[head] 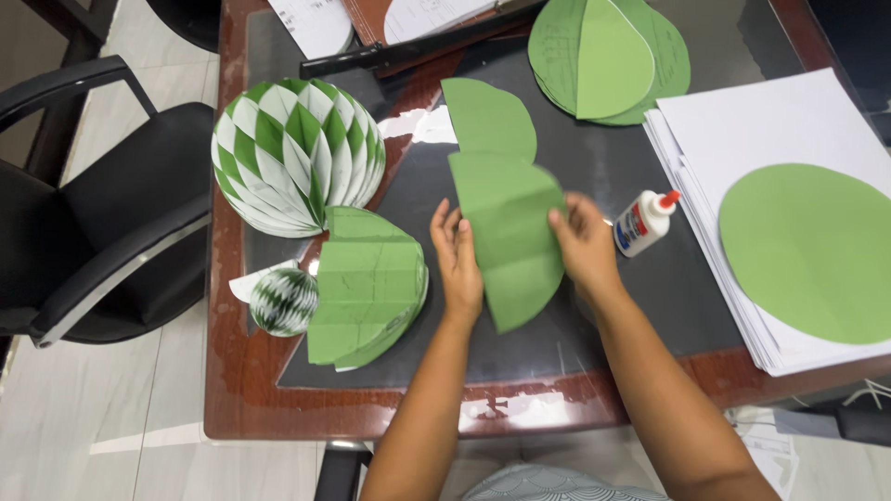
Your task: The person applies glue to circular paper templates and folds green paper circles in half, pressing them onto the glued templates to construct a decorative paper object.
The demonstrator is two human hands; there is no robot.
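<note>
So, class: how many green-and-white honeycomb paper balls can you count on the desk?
2. The large ball sits at the desk's left side; the small ball lies just below it, beside the stack of folded green pieces. Others may be out of frame.

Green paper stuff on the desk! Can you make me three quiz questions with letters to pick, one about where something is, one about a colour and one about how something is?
1. Where is the glue bottle?
A. Beside the right hand
B. On the chair
C. On top of the big honeycomb ball

2. What colour is the glue bottle's cap?
A. Blue
B. Red-orange
C. Black

3. How is the green paper that both hands hold?
A. Rolled into a tube
B. Torn into bits
C. Folded in half, with creases across it

Answers:
1 A, the bottle lies on the dark mat just past the right hand.
2 B, its tip is red-orange.
3 C, the left hand and right hand grip a creased half-circle.
</note>
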